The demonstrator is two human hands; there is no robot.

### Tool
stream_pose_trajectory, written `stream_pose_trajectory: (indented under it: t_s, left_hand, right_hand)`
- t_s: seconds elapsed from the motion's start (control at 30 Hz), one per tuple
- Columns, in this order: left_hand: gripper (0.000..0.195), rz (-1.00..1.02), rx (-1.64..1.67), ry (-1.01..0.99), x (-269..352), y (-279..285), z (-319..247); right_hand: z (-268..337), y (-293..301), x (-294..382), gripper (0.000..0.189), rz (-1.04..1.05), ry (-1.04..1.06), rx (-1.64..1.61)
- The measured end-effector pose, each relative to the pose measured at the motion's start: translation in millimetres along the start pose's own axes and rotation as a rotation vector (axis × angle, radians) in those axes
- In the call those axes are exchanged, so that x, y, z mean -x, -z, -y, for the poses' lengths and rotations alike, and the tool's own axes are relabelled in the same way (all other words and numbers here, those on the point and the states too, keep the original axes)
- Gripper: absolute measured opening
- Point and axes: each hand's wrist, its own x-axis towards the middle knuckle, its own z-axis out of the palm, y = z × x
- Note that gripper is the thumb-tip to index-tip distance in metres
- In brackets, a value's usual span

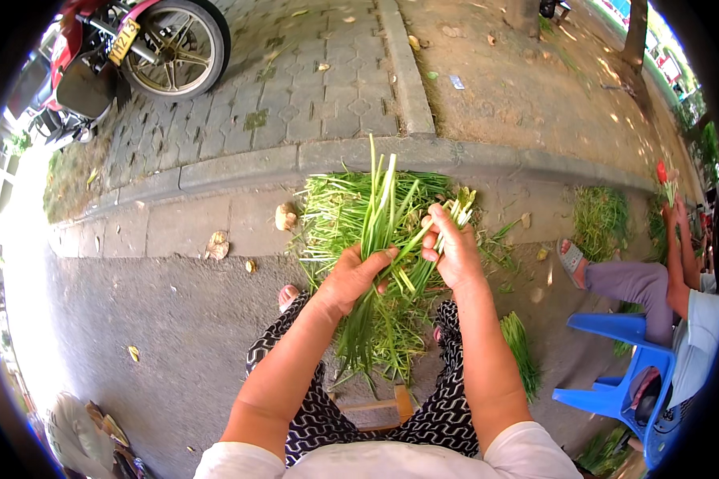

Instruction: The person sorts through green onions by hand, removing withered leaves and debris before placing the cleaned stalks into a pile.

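Note:
A bunch of long green stalks with pale ends, probably garlic chives, stands in the grip of my left hand. Its leafy ends hang down below that hand. My right hand pinches a smaller bundle of stalks near its pale ends, just right of the first bunch. Beneath both hands a broad heap of cut green stalks lies on the ground against the kerb. Loose leaf scraps spread from the heap towards my feet.
A stone kerb runs behind the heap. A motorcycle stands at upper left. To the right, a person sits on a blue plastic chair, near another green pile. A neat green bundle lies beside my right leg.

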Motion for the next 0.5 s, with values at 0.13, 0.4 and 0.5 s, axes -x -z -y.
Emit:
stream_pose_trajectory:
  t_s: [0.13, 0.4, 0.5]
  left_hand:
    - [0.018, -0.043, 0.005, -0.022, -4, 6, 3]
    - [0.015, -0.199, -0.031, -0.100, 2, 40, -4]
    - [0.016, -0.339, -0.074, -0.173, 6, 64, -9]
  right_hand:
    - [13, 10, -4, 0.027, -0.055, 0.091, -0.090]
    - [40, 75, -16, 0.015, -0.306, 0.348, -0.286]
    - [49, 93, -10, 0.015, -0.392, 0.398, -0.310]
